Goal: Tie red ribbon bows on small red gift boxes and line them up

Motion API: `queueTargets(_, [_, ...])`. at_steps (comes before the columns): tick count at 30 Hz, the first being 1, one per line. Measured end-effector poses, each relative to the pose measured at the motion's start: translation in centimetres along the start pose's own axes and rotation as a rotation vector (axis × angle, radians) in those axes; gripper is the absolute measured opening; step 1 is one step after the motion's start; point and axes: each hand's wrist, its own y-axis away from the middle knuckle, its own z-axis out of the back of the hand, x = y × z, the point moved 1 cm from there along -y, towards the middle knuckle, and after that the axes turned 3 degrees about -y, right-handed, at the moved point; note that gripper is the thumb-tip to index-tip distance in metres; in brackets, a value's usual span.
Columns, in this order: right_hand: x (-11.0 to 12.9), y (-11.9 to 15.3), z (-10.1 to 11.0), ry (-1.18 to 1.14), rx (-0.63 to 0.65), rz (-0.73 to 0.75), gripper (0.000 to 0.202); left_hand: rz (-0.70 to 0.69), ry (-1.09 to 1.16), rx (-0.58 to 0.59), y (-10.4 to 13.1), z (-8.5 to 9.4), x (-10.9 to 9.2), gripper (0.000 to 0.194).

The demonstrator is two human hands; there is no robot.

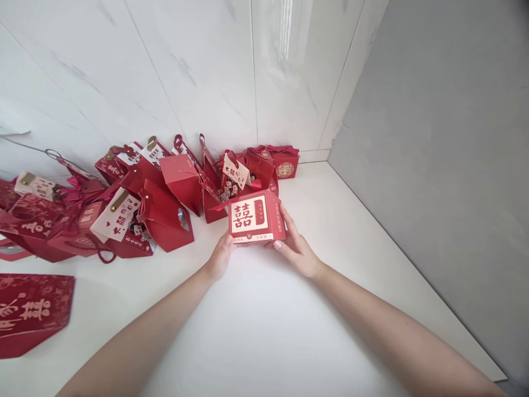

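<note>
A small red gift box (pixel 270 218) with a cream panel and a red double-happiness character is held between my two hands, tilted so that its printed face shows. My left hand (pixel 221 256) grips its lower left corner, the thumb at the front edge. At its right side, my right hand (pixel 298 251) has the fingers along the side panel and the thumb at the lower front corner. Just behind the box stands another red box (pixel 235 179) with a white tag-like top and cartoon figures. The underside of the held box is hidden.
Several red gift boxes with ribbons and handles crowd the back and left of the white table (pixel 256 331). A larger red box (pixel 35 314) lies at the left edge. A marbled tile wall (pixel 215 71) rises behind, and a grey wall (pixel 446 138) stands at the right.
</note>
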Motion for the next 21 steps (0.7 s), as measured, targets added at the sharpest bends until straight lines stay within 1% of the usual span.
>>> queueTargets(2, [0.3, 0.2, 0.2, 0.24, -0.138, 0.117, 0.079, 0.081, 0.047, 0.015, -0.1, -0.1, -0.2, 0.065])
queueTargets(4, [0.7, 0.3, 0.3, 0.432, -0.268, 0.256, 0.071, 0.143, 0.034, -0.048, -0.2, -0.1, -0.4, 0.058])
queueTargets(5, [0.8, 0.3, 0.2, 0.488, -0.307, 0.306, 0.067, 0.165, 0.014, -0.097, -0.2, -0.2, -0.5, 0.056])
queueTargets(7, [0.8, 0.2, 0.2, 0.539, -0.335, 0.343, 0.06, 0.187, -0.004, -0.169, -0.3, -0.2, -0.6, 0.054])
queueTargets(9, [0.8, 0.1, 0.1, 0.551, -0.331, 0.338, 0.058, 0.168, 0.04, -0.165, -0.3, -0.3, -0.5, 0.054])
queueTargets(11, [0.8, 0.1, 0.0, 0.553, -0.304, 0.347, 0.057, 0.111, 0.095, -0.125, -0.2, -0.2, -0.4, 0.064])
queueTargets(13, [1.1, 0.2, -0.2, 0.56, -0.224, 0.396, 0.058, 0.08, 0.1, -0.121, -0.1, 0.0, -0.2, 0.069])
queueTargets(16, [1.5, 0.3, -0.4, 0.555, -0.109, 0.451, 0.063, 0.118, 0.062, -0.184, 0.1, 0.3, 0.0, 0.064])
queueTargets(18, [1.6, 0.3, -0.4, 0.55, -0.083, 0.406, 0.065, 0.132, 0.068, -0.205, 0.1, 0.5, 0.0, 0.061])
queueTargets(21, [1.4, 0.2, -0.3, 0.568, -0.026, 0.307, 0.064, 0.152, 0.167, -0.199, -0.1, 0.6, -0.3, 0.057])
